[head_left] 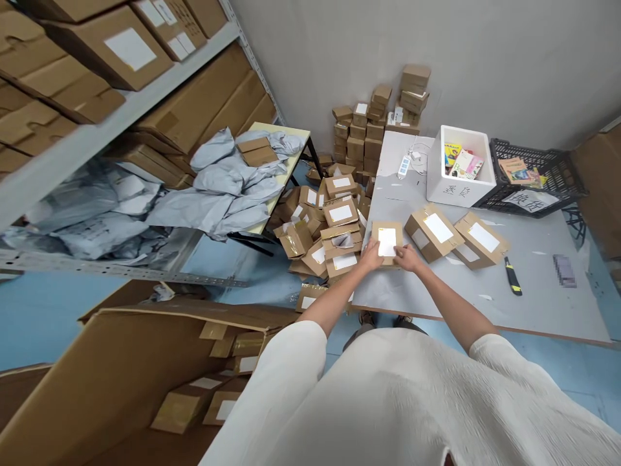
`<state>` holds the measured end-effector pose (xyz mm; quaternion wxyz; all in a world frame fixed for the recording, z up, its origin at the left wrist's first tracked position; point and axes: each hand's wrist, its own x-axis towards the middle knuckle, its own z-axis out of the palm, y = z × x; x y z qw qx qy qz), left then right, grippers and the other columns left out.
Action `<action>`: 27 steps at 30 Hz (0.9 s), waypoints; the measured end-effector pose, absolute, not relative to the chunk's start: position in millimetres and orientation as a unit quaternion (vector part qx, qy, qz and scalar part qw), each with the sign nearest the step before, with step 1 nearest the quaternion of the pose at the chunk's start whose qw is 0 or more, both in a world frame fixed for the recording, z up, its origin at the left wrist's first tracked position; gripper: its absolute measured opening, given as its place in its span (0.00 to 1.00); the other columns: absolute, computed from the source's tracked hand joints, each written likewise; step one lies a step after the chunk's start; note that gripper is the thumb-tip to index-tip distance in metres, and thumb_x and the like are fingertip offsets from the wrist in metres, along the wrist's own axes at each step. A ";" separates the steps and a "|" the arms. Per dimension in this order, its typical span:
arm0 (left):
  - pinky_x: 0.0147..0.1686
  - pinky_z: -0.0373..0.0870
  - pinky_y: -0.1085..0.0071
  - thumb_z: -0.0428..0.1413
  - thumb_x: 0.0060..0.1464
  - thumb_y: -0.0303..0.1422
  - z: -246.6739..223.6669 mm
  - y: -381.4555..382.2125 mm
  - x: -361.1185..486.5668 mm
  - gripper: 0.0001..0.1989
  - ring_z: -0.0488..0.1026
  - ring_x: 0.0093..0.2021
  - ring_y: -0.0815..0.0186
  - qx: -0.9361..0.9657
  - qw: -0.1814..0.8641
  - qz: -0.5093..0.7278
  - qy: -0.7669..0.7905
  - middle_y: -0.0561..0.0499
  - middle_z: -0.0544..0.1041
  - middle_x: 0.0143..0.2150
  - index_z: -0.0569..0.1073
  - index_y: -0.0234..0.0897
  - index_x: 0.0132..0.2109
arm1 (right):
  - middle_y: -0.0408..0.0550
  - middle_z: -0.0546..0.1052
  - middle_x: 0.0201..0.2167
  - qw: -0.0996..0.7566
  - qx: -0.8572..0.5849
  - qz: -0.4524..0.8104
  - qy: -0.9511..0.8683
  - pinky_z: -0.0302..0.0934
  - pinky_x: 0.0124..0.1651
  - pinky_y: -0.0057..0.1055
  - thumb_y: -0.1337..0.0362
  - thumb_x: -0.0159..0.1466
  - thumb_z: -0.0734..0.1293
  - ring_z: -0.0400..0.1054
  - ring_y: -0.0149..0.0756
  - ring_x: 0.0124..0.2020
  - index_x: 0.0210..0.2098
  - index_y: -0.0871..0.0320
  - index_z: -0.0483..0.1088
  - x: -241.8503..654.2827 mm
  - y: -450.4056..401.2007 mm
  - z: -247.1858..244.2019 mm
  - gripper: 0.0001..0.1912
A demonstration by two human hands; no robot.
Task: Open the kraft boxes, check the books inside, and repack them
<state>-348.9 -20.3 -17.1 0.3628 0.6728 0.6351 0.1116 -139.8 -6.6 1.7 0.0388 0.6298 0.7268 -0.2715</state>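
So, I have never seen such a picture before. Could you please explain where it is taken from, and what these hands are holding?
There is no machine here: the bare hands belong to the person who wears the camera on the head. It looks forward and down, so you also see the white shirt. The left hand and right hand hold a labelled cardboard box by its sides, over the edge of the grey table. I cannot tell whether it is lifted. On the table are two more labelled boxes, a black-and-yellow tool, a power strip, a white bin and a black crate.
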 end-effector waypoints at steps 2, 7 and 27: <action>0.78 0.56 0.47 0.63 0.62 0.41 -14.0 -16.2 -352.1 0.41 0.52 0.82 0.40 0.682 0.345 0.084 0.640 0.37 0.54 0.84 0.62 0.39 0.78 | 0.55 0.76 0.61 0.023 0.619 -0.286 0.731 0.63 0.65 0.38 0.59 0.70 0.68 0.70 0.50 0.62 0.68 0.52 0.75 -143.8 -7.5 -3.2 0.27; 0.80 0.47 0.43 0.62 0.64 0.43 -7.1 -7.2 -358.3 0.43 0.44 0.84 0.41 0.695 0.334 0.024 0.636 0.40 0.46 0.86 0.57 0.44 0.80 | 0.55 0.76 0.58 -0.004 0.624 -0.299 0.722 0.63 0.66 0.39 0.60 0.68 0.67 0.66 0.50 0.65 0.66 0.53 0.75 -153.4 -6.2 -13.1 0.27; 0.79 0.48 0.43 0.56 0.66 0.34 33.5 28.1 -282.0 0.37 0.45 0.84 0.47 0.755 0.304 0.025 0.581 0.40 0.48 0.85 0.59 0.44 0.79 | 0.58 0.71 0.69 -0.192 0.677 -0.229 0.673 0.58 0.75 0.55 0.61 0.69 0.62 0.63 0.56 0.71 0.62 0.54 0.79 -27.7 15.4 27.5 0.25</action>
